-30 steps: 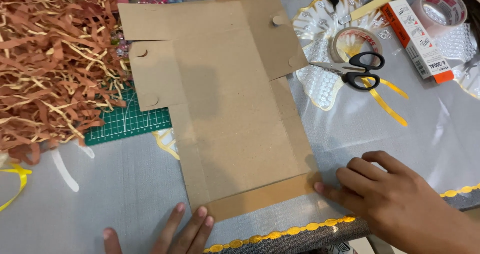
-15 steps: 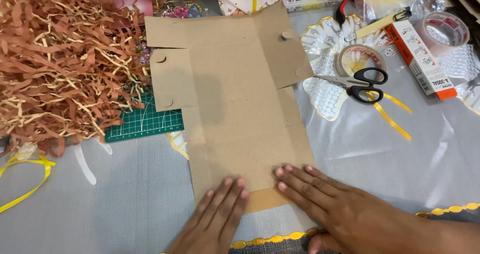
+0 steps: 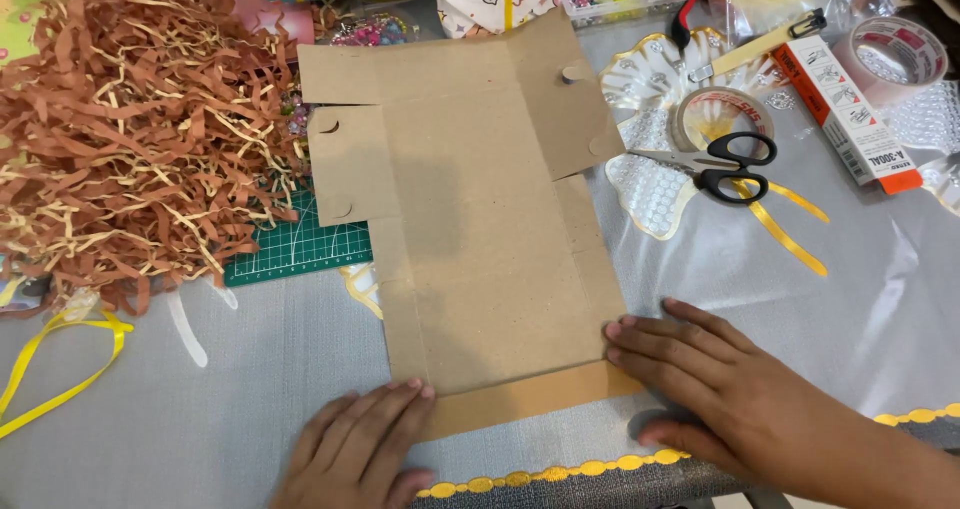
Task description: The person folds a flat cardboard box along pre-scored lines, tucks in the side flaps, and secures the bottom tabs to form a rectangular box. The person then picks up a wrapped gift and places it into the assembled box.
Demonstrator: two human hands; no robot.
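Note:
A flat brown cardboard box blank (image 3: 480, 239) with side flaps lies on the grey table cover (image 3: 200, 409), its near edge folded up as a narrow strip. My left hand (image 3: 355, 449) lies flat at the near left corner, fingertips touching the fold. My right hand (image 3: 720, 394) rests flat at the near right corner, fingertips on the cardboard edge. Neither hand holds anything.
A big heap of brown paper shred (image 3: 130, 139) fills the left. A green cutting mat (image 3: 295, 249) peeks from under the cardboard. Black-handled scissors (image 3: 720, 164), tape rolls (image 3: 890, 59), a small box (image 3: 845, 114) and yellow ribbon (image 3: 60, 369) lie around.
Both hands slid apart from the middle of the near fold to its two corners. The camera view shifted slightly.

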